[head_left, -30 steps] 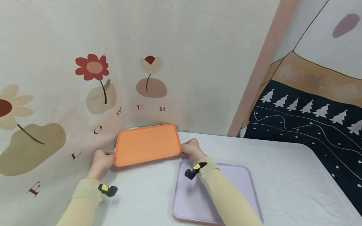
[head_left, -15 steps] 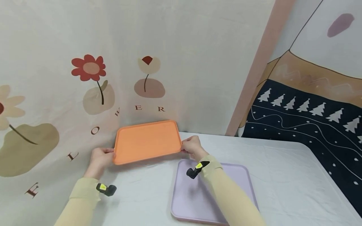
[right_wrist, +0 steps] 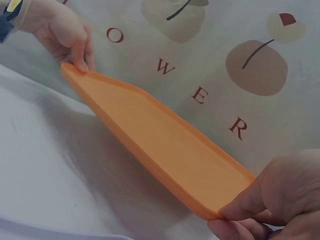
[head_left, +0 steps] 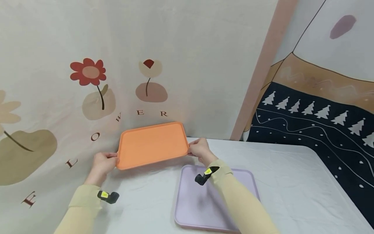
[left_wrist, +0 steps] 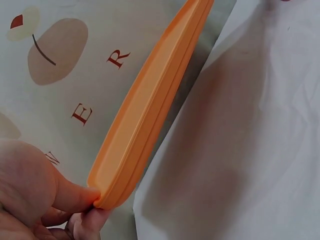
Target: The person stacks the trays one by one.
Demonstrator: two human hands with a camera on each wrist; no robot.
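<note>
An orange rectangular tray (head_left: 153,144) is held between my two hands near the back of the table. My left hand (head_left: 103,165) pinches its left edge, with thumb and fingers at the rim in the left wrist view. At the opposite short edge, my right hand (head_left: 201,150) pinches the rim near a corner. The tray is tilted, its far side higher than its near side, and its inside holds nothing. Shadow on the cloth under the tray (left_wrist: 150,107) shows it raised off the table. Below my right forearm lies a lilac tray (head_left: 190,198), partly hidden by the sleeve.
A white cloth (head_left: 286,182) covers the table. Behind the orange tray hangs a pale curtain (head_left: 204,65) with printed flowers and letters, running close along the left side too. A dark printed panel with white trees (head_left: 306,126) hangs at the right.
Both hands have lifted the orange tray a little, its far edge rising more. The view has shifted slightly to the right. The lilac tray lies where it was.
</note>
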